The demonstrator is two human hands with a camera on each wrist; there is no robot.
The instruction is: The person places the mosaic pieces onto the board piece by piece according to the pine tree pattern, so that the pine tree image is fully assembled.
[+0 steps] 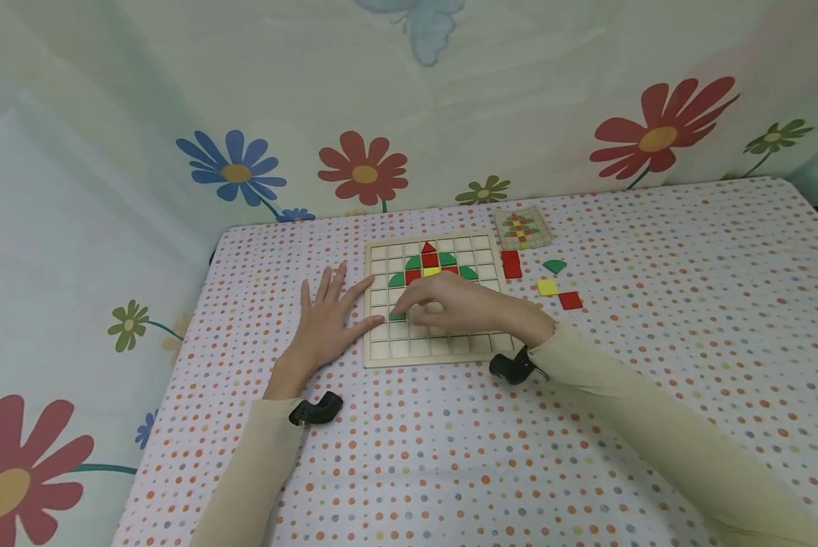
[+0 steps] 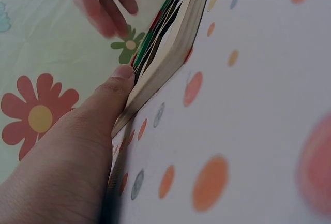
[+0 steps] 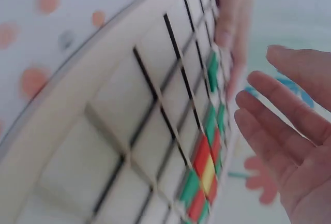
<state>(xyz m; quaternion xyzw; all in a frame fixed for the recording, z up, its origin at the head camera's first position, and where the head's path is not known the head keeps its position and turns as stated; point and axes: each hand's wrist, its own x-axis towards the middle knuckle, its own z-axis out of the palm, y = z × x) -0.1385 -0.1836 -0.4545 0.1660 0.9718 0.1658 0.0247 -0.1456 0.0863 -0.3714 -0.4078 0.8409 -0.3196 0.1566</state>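
Observation:
A square wooden grid board (image 1: 418, 349) lies on the table, with red, green and yellow flat pieces set in its cells. My left hand (image 1: 323, 327) lies flat at its left side, fingers spread. The left thumb (image 2: 111, 92) touches the board's edge in the left wrist view. Over the board hovers my right hand (image 1: 453, 304), its fingertips at a green piece (image 1: 397, 317) in a left cell. The right wrist view shows the right fingers (image 3: 274, 125) loosely bent with nothing between them and the thumb. This hand hides part of the pattern.
Right of the board lie a red piece (image 1: 511, 264), a green quarter circle (image 1: 555, 266), a yellow square (image 1: 547, 287) and a red square (image 1: 570, 301). A pattern card (image 1: 541, 232) lies behind them. A flowered cloth (image 1: 532, 91) hangs behind the dotted tablecloth (image 1: 409, 471).

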